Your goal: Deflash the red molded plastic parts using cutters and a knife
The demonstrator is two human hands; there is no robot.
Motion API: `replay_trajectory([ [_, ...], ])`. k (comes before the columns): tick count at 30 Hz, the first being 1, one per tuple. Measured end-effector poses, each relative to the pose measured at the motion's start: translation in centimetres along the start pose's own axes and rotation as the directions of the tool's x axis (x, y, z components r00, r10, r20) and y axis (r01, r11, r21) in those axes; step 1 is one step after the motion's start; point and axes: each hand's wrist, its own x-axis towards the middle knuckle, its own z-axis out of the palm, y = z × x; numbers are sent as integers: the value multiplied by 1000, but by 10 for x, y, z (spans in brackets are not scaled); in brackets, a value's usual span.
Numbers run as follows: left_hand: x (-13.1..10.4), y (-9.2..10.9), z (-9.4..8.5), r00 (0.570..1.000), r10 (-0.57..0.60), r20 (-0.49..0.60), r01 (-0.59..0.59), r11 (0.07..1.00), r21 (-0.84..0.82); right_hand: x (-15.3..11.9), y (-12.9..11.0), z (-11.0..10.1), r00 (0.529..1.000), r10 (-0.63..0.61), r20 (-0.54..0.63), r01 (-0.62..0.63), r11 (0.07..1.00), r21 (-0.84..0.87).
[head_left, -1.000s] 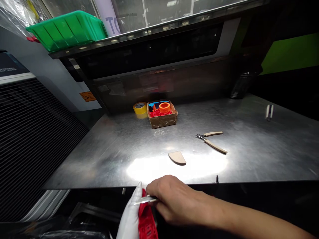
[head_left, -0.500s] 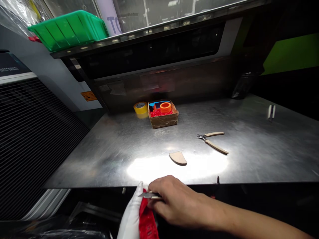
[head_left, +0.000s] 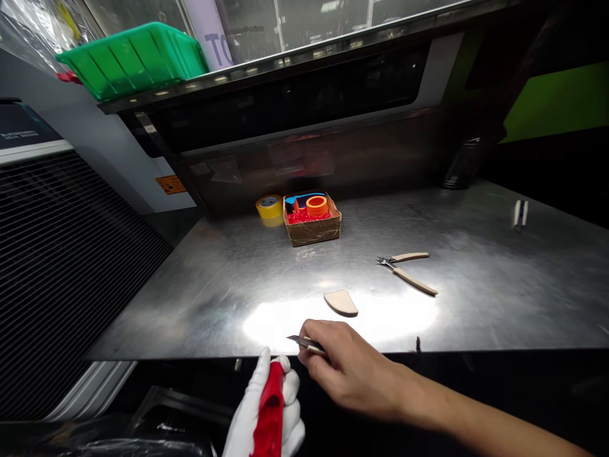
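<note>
My left hand (head_left: 247, 406), in a white glove, grips a red plastic part (head_left: 270, 416) below the front edge of the table. A rounded hollow shows near the part's upper end; its lower end runs out of view. My bare right hand (head_left: 349, 368) is closed around a slim craft knife (head_left: 308, 344), its pointed blade aimed left. The blade is apart from the red part, a little above and to its right. Just beyond my right hand a beige fan-shaped pad (head_left: 341, 303) lies flat on the metal table (head_left: 228, 285).
Pliers with beige handles (head_left: 412, 281) lie spread at the right. Farther back stand a cardboard box (head_left: 314, 233) of orange, red and blue pieces and a yellow tape roll (head_left: 269, 207). A green bin (head_left: 137, 60) sits on the shelf above. A dark bottle (head_left: 460, 166) stands back right.
My right hand has moved up and slightly right with the knife, away from the red part. My left hand has turned the red part, so its hollow side and the gloved fingers now show.
</note>
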Motion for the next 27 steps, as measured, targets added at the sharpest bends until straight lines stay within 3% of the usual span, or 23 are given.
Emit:
replay_trajectory([
  [5, -2, 1, 1, 994, -62, 88, 66, 997, -45, -1, 1, -16, 996, 87, 0, -86, 994, -70],
  [9, 2, -2, -2, 988, -69, 138, 83, 992, -98, 6, 13, -35, 977, 190, -92, -210, 922, -325],
  [15, 14, -8, -16, 999, -5, 43, 8, 998, -66, 18, 53, -61, 924, 307, -227, -381, 771, -510],
  [20, 23, -11, -23, 1000, 0, 16, 1, 998, -66, 24, 79, -64, 909, 341, -238, -413, 668, -619],
  [27, 17, -11, -22, 997, -77, 9, 78, 991, -110, 27, 88, -62, 896, 341, -283, -436, 571, -696],
])
